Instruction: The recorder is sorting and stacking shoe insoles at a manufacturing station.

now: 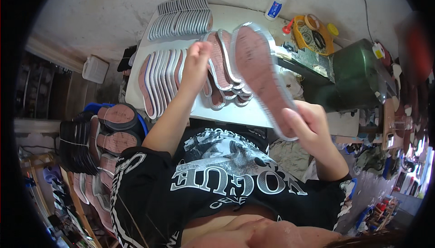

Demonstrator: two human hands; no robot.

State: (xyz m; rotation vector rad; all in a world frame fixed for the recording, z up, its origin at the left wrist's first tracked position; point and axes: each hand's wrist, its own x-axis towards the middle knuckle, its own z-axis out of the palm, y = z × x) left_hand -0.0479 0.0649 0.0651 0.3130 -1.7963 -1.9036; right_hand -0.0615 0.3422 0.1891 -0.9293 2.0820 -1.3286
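My right hand [310, 123] is closed round one end of a shoe sole [258, 62]. This sole has a brownish-pink face and a pale grey rim, and it is raised at a slant above the table. My left hand [198, 62] is up over the table, beside a loose heap of similar soles [218, 62]. Its fingers look curled and are blurred; I see nothing held in them. Left of that hand, a row of soles [156, 82] stands on edge, packed side by side.
Tied bundles of grey-edged soles [181, 26] lie at the back of the white table [226, 14]. A white bottle [275, 7] and a yellow basket [312, 35] with a tape roll are at the back right. More soles [118, 115] fill a blue container at lower left.
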